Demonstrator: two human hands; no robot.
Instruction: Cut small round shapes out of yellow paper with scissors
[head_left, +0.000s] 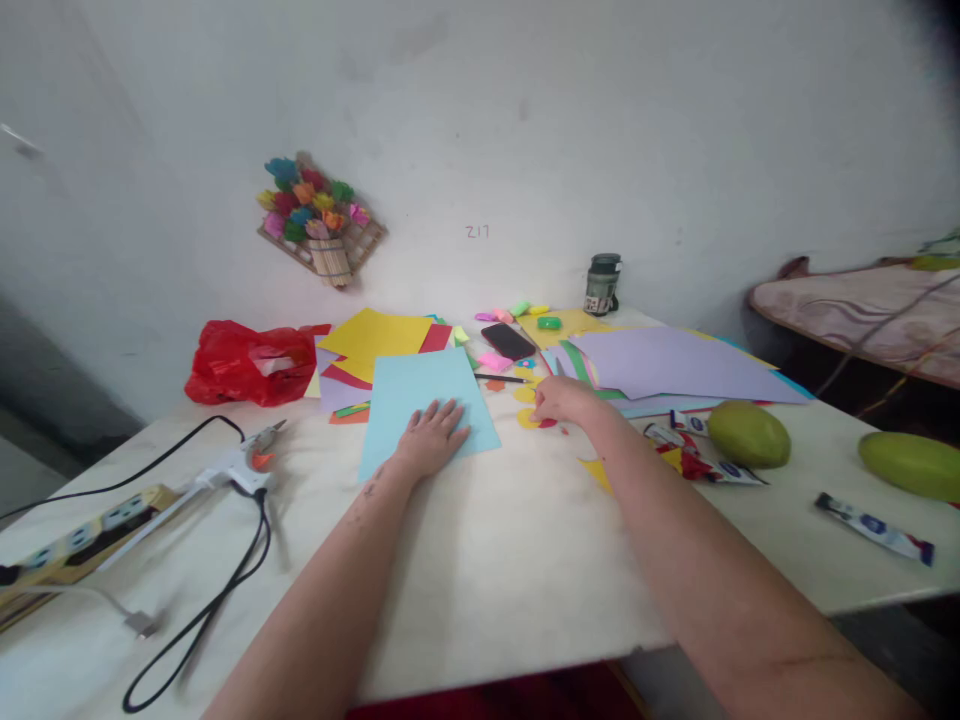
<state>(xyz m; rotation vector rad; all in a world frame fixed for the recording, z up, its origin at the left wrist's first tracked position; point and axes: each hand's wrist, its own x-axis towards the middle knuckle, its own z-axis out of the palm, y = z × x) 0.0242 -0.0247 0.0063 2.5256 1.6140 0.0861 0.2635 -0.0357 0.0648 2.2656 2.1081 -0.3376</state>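
Note:
My left hand (435, 440) lies flat with fingers spread on a sheet of light blue paper (420, 385). Over small yellow paper cutouts (526, 394) to the right of that sheet, my right hand (566, 402) has its fingers bent together, the tips at a yellow paper cutout (527, 418). How firmly they grip it is hard to see. A small red piece (548, 423) lies just under the fingers. A black pencil (499, 378) rests between the blue sheet and the cutouts. Scissors, partly hidden, seem to stand behind my right hand.
Left are a red plastic bag (247, 365), a glue gun (251, 465) with its cable, and a power strip (94, 540). Behind lie a phone (508, 341) and yellow sheets (382, 338). Right are purple paper (667, 362), a bottle (602, 285), green fruits (748, 434) and wrappers (874, 528).

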